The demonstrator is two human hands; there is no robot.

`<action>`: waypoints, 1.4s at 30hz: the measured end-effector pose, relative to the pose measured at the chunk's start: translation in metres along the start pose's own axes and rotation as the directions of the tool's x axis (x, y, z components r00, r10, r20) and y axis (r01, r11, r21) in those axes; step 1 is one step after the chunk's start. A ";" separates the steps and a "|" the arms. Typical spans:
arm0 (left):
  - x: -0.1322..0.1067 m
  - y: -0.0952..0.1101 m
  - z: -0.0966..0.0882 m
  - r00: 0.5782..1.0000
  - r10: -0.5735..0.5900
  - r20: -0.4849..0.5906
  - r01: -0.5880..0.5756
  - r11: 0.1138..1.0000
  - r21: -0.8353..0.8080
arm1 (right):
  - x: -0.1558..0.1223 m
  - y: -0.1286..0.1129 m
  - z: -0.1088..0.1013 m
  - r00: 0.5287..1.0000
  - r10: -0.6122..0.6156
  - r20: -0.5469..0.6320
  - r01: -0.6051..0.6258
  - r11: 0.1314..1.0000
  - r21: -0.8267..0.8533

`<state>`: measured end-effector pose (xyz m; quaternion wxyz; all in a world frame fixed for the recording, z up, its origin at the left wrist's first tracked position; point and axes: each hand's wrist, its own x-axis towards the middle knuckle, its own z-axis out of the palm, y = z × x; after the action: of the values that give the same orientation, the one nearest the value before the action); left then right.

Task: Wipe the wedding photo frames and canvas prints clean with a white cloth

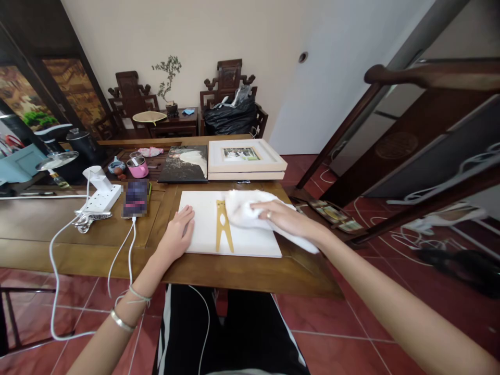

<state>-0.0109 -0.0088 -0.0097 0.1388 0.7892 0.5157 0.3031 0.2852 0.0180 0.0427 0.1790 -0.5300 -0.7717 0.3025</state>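
A white rectangular board (pixel 203 237) lies flat at the table's front edge. Down its middle runs a gold, A-shaped strip (pixel 224 232) with an oval opening, like a frame's stand. My left hand (pixel 182 230) rests on the board's left edge, fingers stretched out and holding nothing. Over the board's right part is a bunched white cloth (pixel 244 211), with my right hand (pixel 283 216) pressed on it and its fingers curled into the fabric. Part of the cloth hangs past the board's right edge. It hides that side of the board.
Behind the board lie a dark picture panel (pixel 183 164) and stacked pale picture frames (pixel 247 159). A phone (pixel 135 198) on a cable and a power strip (pixel 102 199) are at the left, near a pink cup (pixel 138 167). A wooden chair (pixel 394 138) stands at the right.
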 end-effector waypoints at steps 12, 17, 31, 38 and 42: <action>0.000 0.000 0.001 1.000 -0.020 -0.003 0.020 1.000 -0.005 | -0.007 -0.007 0.013 0.994 -0.109 -0.006 0.108 0.993 -0.053; 0.000 0.000 0.002 1.000 -0.008 -0.008 0.008 1.000 -0.005 | -0.077 -0.014 0.004 0.966 0.016 0.257 -0.009 1.000 -0.030; 0.000 0.000 0.000 1.000 -0.015 0.004 0.015 1.000 0.017 | 0.049 -0.009 0.018 0.967 -0.166 -0.195 0.186 0.978 0.089; 0.001 -0.002 0.001 1.000 -0.005 -0.004 0.005 0.999 0.040 | 0.023 -0.041 0.048 0.940 -0.334 -0.068 0.335 0.942 0.005; 0.000 -0.002 0.002 1.000 0.006 -0.002 -0.006 0.999 0.040 | -0.038 -0.058 0.052 0.887 -0.438 0.143 0.447 0.894 -0.030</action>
<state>-0.0110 -0.0077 -0.0120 0.1218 0.7930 0.5195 0.2940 0.2268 -0.0467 0.0434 0.1748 -0.3242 -0.8914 0.2641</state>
